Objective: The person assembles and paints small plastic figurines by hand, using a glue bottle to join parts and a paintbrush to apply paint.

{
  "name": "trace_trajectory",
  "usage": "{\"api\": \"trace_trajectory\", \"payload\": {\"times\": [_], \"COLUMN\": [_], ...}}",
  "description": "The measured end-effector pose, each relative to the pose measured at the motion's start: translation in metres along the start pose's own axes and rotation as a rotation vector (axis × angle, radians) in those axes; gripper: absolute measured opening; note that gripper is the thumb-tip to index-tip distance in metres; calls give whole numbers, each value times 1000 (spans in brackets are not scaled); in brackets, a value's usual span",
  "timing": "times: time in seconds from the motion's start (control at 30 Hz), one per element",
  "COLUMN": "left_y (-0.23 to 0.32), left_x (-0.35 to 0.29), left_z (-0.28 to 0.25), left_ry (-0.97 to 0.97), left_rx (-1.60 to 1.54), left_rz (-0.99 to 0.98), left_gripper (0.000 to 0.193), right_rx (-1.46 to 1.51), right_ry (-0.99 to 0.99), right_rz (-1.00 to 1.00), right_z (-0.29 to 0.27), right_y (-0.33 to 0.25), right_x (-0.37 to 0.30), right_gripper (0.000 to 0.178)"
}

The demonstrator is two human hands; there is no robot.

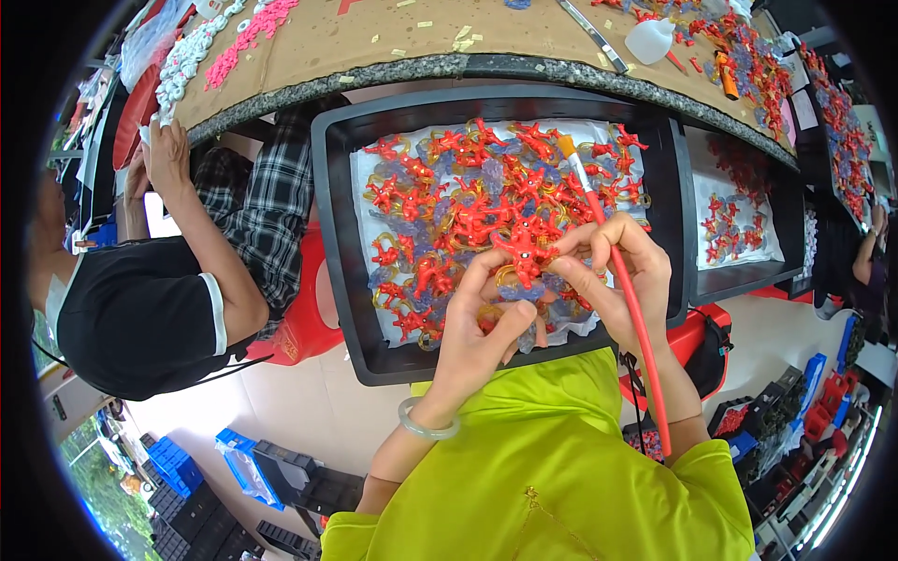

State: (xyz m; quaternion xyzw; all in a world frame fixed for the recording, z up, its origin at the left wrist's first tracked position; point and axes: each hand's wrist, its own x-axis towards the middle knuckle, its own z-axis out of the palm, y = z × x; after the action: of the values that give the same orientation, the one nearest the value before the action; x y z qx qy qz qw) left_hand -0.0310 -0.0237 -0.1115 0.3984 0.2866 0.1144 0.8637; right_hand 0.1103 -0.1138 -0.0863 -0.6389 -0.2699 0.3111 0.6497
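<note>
Above a black tray (339,234), both of my hands hold a small red toy figure (526,249) with a translucent purple piece (521,293) just below it. My left hand (482,323) is closed around the lower side of the figure, a pale bangle on its wrist. The fingertips of my right hand (622,276) pinch the figure's other side. That same hand also carries a paintbrush (629,309) with a long red handle, its tan bristles pointing away from me. Many similar red figures with purple and yellow parts (426,224) lie on white lining underneath.
A cardboard-covered workbench (412,33) runs beyond the tray, bearing a white bottle (649,41), a knife-like tool (594,35) and piles of parts. Another black tray (744,280) stands at right. A seated co-worker (150,290) is close at left, beside a red stool (313,309).
</note>
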Motion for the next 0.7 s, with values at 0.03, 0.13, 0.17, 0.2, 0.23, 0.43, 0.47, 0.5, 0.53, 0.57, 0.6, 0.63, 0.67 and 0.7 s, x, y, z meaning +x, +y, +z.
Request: {"api": "trace_trajectory", "payload": {"times": [0.03,0.13,0.17,0.2,0.23,0.43,0.47,0.5,0.53,0.57,0.6,0.63,0.67,0.7], "left_y": [-3,-3,-2,-2,-2,-3,-3,-3,-1,0,0,1,2,3], "left_x": [0,2,2,3,5,6,6,6,6,5,5,5,5,6], "left_z": [-1,-1,-1,-1,0,3,3,2,1,0,-1,-3,-3,-3], "left_ry": [-1,14,30,30,43,50,39,40,51,67,70,77,81,82], "left_rx": [61,141,161,161,183,288,269,269,265,260,261,272,283,282], "left_rz": [28,39,25,23,39,135,149,148,131,115,114,94,75,75], "left_gripper": [33,36,36,36,36,37,37,37,39,40,40,42,43,43], "right_rx": [-56,-93,-74,-132,-132,-420,-427,-426,-418,-408,-406,-404,-396,-388], "right_ry": [-29,-38,-20,-39,-38,-179,-190,-189,-214,-241,-236,-239,-216,-194], "right_rz": [-32,-69,-77,-144,-142,-346,-343,-342,-348,-353,-342,-342,-343,-344], "right_z": [-3,-12,-16,-22,-24,-23,-18,-15,-12,-11,-10,-11,-13,-16], "right_y": [4,5,5,5,3,-11,-12,-10,-8,-6,-4,-5,-8,-9], "right_x": [0,4,6,6,6,6,6,6,7,6,4,4,3,3], "right_gripper": [17,7,14,23,23,36,44,44,44,44,44,44,41,38]}}
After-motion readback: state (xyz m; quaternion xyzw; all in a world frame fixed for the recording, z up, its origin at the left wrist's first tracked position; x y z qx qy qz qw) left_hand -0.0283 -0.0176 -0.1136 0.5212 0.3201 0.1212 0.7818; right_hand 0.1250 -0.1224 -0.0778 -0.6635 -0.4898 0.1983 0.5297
